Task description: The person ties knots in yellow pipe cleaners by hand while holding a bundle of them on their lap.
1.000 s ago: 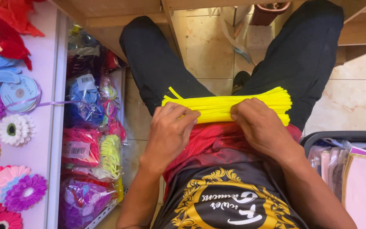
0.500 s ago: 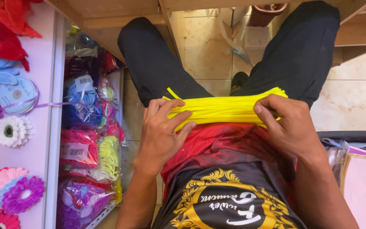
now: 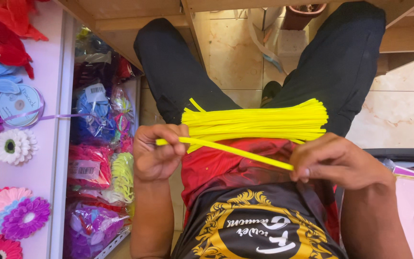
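Head view, looking straight down at the lap. Nearest: black shirt with a gold emblem (image 3: 259, 230), red cloth (image 3: 216, 163) bunched over the thighs. Left hand (image 3: 156, 151) pinched shut on one end of a single thin yellow fuzzy craft stem (image 3: 231, 149), right hand (image 3: 336, 160) curled closed on the other end, stem stretched diagonally between the two, lifted just clear of the rest. Just beyond, thick bundle of matching yellow stems (image 3: 259, 120) lying crosswise on the black trousers, untouched by either hand. Off to the left, white surface (image 3: 49, 96) with fabric flowers (image 3: 15, 216) and a ribbon spool (image 3: 17, 103), plus a shelf of bagged craft supplies (image 3: 99, 158). Farthest: beige tiled floor (image 3: 231, 57).

Looks like the one-stem-separated stage, pulled out and held taut. Next move probably needs steady grips at both ends for bending or twisting, without knocking the bundle off the lap.
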